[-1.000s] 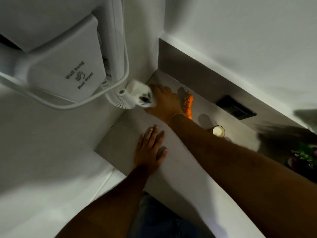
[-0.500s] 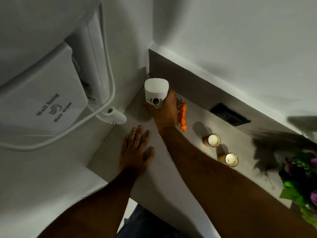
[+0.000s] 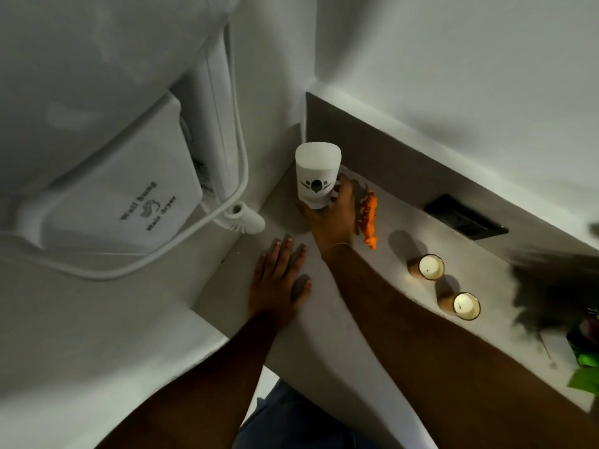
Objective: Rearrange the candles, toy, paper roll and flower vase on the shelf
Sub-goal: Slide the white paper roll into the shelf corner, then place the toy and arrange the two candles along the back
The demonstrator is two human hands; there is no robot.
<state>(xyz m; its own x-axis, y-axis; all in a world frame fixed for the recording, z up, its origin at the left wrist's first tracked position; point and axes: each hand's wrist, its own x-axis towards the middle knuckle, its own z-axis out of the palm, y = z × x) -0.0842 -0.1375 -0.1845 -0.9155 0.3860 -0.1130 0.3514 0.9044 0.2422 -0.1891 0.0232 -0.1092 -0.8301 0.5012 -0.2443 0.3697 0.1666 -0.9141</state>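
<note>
A white paper roll point(image 3: 317, 177) with a dark printed mark stands upright in the far left corner of the grey shelf point(image 3: 327, 319). My right hand point(image 3: 330, 215) is wrapped around its lower part. Just to the right of that hand lies an orange toy point(image 3: 369, 218). Two lit-looking candles in glass holders stand further right, one point(image 3: 429, 267) behind the other point(image 3: 465, 306). My left hand point(image 3: 278, 280) rests flat on the shelf, fingers spread, holding nothing. Green leaves of the flower vase point(image 3: 585, 358) show at the right edge, mostly cut off.
A white wall-hung hair dryer point(image 3: 113, 196) with its cord and nozzle point(image 3: 244, 218) hangs on the left wall, close to the paper roll. A dark socket plate point(image 3: 466, 217) is set in the shelf's back wall. White walls enclose the corner.
The view shifted right and down, bringing both candles and the vase leaves into sight. The paper roll went from tilted near the dryer nozzle to upright in the corner, still in my right hand.
</note>
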